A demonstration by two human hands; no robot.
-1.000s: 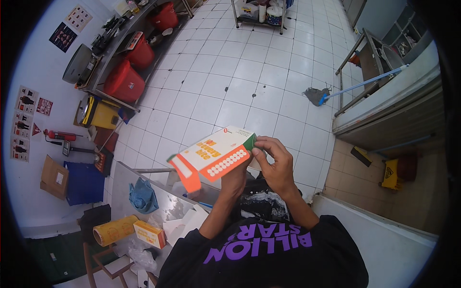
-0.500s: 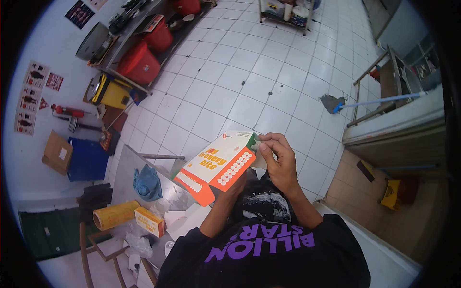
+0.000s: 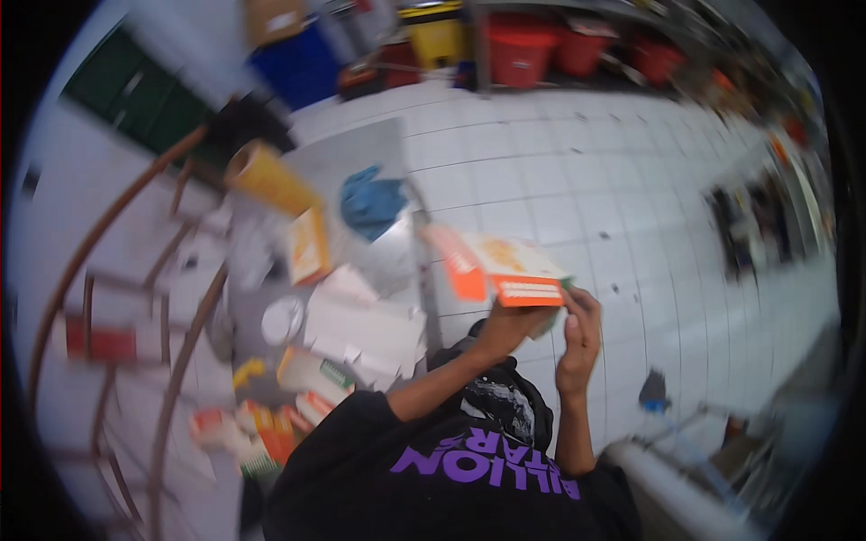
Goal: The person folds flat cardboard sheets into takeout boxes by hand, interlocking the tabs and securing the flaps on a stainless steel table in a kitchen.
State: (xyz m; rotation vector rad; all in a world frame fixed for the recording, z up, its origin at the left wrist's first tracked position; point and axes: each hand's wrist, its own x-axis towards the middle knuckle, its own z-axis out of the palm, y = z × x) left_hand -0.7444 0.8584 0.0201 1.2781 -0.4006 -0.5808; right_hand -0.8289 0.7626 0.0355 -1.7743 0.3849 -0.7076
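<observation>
Orange carton [image 3: 494, 268] between both hands [image 3: 577, 338]

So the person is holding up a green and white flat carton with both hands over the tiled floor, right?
Not quite: the head view shows the flat carton is orange and white, not green and white. The rest holds: the left hand and right hand both grip it, raised over the tiled floor.
</observation>
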